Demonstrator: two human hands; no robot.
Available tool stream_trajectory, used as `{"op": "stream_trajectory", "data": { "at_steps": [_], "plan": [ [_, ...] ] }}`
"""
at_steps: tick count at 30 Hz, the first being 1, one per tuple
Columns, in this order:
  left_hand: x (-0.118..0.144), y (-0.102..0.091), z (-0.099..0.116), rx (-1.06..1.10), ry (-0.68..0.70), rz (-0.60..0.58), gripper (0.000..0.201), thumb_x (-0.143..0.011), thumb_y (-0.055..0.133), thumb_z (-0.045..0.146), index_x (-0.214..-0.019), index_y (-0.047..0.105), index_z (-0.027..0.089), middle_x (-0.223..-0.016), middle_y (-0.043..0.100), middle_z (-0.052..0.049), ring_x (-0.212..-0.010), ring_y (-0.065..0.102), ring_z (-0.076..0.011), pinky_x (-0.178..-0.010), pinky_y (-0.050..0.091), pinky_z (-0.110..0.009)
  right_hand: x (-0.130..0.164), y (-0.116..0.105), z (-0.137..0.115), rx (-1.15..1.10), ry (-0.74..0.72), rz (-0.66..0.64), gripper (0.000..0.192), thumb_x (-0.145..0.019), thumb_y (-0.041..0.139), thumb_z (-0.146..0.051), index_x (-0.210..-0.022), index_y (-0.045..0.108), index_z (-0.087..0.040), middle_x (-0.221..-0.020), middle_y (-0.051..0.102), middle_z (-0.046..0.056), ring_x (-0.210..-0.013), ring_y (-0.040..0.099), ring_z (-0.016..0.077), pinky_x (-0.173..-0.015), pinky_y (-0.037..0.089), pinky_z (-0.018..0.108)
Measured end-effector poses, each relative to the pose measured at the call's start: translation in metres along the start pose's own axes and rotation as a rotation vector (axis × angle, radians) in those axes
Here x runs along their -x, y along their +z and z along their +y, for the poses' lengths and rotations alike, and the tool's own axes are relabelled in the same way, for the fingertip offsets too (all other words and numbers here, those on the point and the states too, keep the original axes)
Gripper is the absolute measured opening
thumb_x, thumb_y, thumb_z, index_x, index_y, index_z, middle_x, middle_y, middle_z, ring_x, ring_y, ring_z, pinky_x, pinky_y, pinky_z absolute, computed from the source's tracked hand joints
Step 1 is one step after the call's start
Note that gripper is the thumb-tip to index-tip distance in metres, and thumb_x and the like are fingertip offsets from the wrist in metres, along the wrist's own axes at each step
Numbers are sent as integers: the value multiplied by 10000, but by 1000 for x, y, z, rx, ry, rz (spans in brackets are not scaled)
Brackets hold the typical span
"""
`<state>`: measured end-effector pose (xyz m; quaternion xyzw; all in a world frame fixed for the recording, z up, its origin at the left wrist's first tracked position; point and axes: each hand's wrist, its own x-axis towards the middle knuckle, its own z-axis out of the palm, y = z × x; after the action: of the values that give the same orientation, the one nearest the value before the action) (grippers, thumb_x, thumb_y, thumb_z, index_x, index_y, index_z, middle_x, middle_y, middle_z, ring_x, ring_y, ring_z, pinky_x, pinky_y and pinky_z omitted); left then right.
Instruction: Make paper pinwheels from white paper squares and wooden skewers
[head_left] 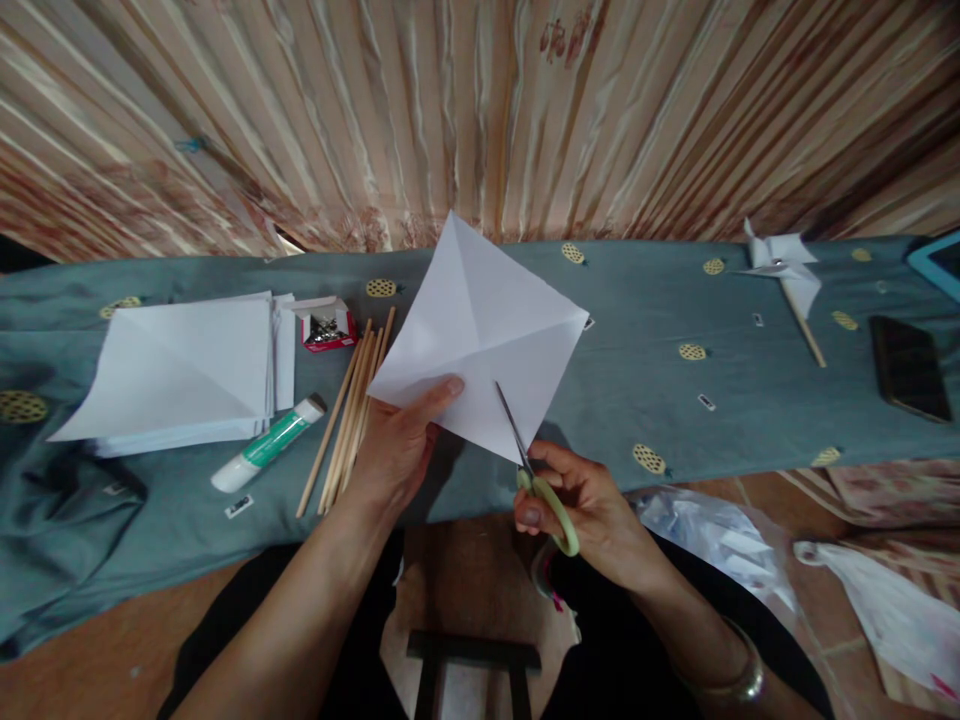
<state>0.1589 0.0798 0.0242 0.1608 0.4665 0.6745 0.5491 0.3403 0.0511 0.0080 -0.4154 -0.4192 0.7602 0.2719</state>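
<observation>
My left hand (401, 440) holds a white square sheet of paper (480, 320) by its lower left edge, thumb on top. The sheet is creased along both diagonals and stands tilted like a diamond above the table. My right hand (581, 500) grips scissors (534, 470) with pale green handles. Their blades lie along a crease at the sheet's lower corner, pointing toward the centre.
On the teal cloth (645, 320): a stack of white paper (187, 370) at left, a glue stick (268, 445), a bundle of wooden sticks (349, 415), a small red box of pins (328, 325). A finished paper pinwheel (784, 265) and a dark phone (909, 368) lie at right. Plastic bags (720, 545) below.
</observation>
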Motion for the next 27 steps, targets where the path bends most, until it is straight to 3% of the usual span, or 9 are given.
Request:
{"op": "stream_trajectory", "data": {
  "at_steps": [11, 20, 27],
  "plan": [
    [1, 1, 0, 13, 13, -26, 494, -640, 806, 109, -1108, 671, 188, -1037, 756, -44, -1046, 689, -248, -978, 533, -388, 1, -2, 2, 8, -2, -29, 393, -706, 829, -425, -981, 655, -205, -640, 599, -55, -546, 539, 62, -512, 435, 172],
    [2, 0, -2, -16, 37, -46, 552, -638, 792, 110, -1160, 650, 222, -1046, 756, -47, -1051, 686, -246, -937, 540, -360, 2, -2, 0, 46, -22, -31, 459, -734, 805, -440, -1091, 642, -202, -649, 578, -51, -547, 509, 72, -517, 422, 199],
    [3, 0, -2, -36, 19, -58, 563, -651, 789, 126, -1184, 639, 226, -1011, 762, -35, -996, 702, -226, -881, 554, -326, 1, -2, -3, 74, 21, -28, 496, -703, 816, -481, -1070, 651, -190, -642, 578, -43, -528, 467, 68, -473, 365, 192]
  ]
}}
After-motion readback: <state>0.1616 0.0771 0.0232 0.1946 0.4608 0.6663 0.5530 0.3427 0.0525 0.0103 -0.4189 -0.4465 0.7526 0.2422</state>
